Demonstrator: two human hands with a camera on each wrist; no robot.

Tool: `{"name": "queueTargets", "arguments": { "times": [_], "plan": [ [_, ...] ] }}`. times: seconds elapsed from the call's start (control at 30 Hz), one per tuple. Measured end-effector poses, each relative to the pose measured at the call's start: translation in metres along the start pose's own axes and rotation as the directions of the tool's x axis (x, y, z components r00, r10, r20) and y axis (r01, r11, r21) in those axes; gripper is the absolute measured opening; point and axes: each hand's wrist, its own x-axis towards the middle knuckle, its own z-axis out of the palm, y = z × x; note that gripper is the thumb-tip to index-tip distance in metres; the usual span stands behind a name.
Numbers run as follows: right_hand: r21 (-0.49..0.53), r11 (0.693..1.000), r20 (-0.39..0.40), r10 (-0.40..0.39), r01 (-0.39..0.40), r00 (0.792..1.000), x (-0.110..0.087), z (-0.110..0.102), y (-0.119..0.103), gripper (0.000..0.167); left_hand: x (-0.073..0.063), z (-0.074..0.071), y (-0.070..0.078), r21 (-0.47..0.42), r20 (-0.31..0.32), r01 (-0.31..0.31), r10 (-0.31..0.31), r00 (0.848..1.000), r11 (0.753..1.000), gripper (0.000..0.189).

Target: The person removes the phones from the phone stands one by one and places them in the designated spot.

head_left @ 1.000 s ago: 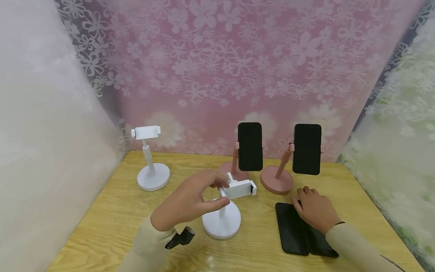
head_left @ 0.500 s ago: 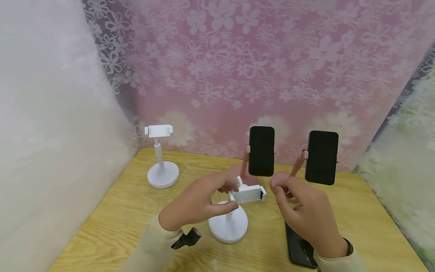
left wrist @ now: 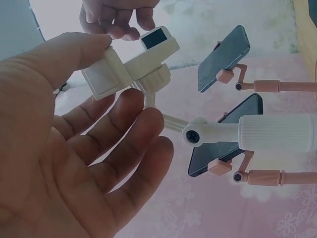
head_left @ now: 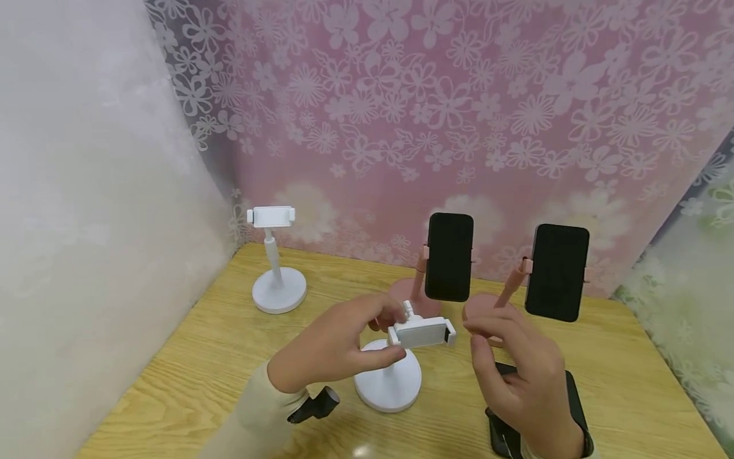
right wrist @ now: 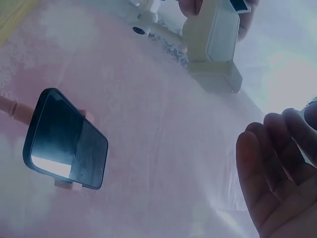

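Observation:
A white phone stand [head_left: 421, 333] with a round base is in the middle of the table, its clamp tilted. My left hand [head_left: 344, 341] holds the clamp's left end between thumb and fingers, also seen on the clamp [left wrist: 106, 74] in the left wrist view. My right hand [head_left: 524, 376] hovers to the right of the clamp, apart from it, its fingers loosely bent with nothing between them. In the right wrist view its fingers [right wrist: 277, 158] appear below the clamp [right wrist: 213, 39]. Black phones [head_left: 575, 401] lie flat under my right hand, partly hidden by it.
Two pink stands with upright black phones, a nearer-centre phone [head_left: 450, 257] and a right phone [head_left: 557, 272], stand at the back. Another white stand [head_left: 279, 290] without a phone is at the back left. A floral cloth [head_left: 367, 127] hangs behind the table.
My right hand has lifted off the flat phones and moved left towards the white clamp. My left hand keeps its hold on the clamp. The head view has shifted slightly.

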Motion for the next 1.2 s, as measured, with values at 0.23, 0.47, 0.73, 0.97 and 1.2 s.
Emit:
{"name": "queueTargets", "arguments": {
  "times": [0.23,0.47,0.73,0.97,1.2],
  "plan": [
    [0.008,1.000,-0.024,0.016,-0.016,1.000,0.003,-0.008,-0.001,0.034,-0.002,-0.001,0.000,-0.008,-0.010,0.061,-0.061,0.998,0.998,0.033],
    [0.008,0.999,-0.040,0.032,-0.031,0.999,0.004,-0.011,-0.003,0.031,-0.004,-0.005,-0.003,-0.088,-0.021,0.084,-0.086,0.996,0.993,0.023],
    [0.025,0.998,-0.167,0.063,-0.060,0.984,0.008,-0.013,-0.007,0.027,-0.002,-0.021,-0.002,-0.017,-0.117,0.130,-0.131,0.984,0.991,0.025],
    [0.063,0.995,-0.179,0.083,-0.073,0.980,0.008,-0.014,-0.006,0.022,0.006,-0.040,-0.006,0.030,-0.220,0.206,-0.195,0.956,0.978,0.026],
    [0.067,0.994,-0.143,0.099,-0.091,0.985,0.005,-0.013,-0.003,0.019,0.015,-0.049,-0.019,0.119,-0.327,0.265,-0.214,0.920,0.957,0.029]
  ]
}}
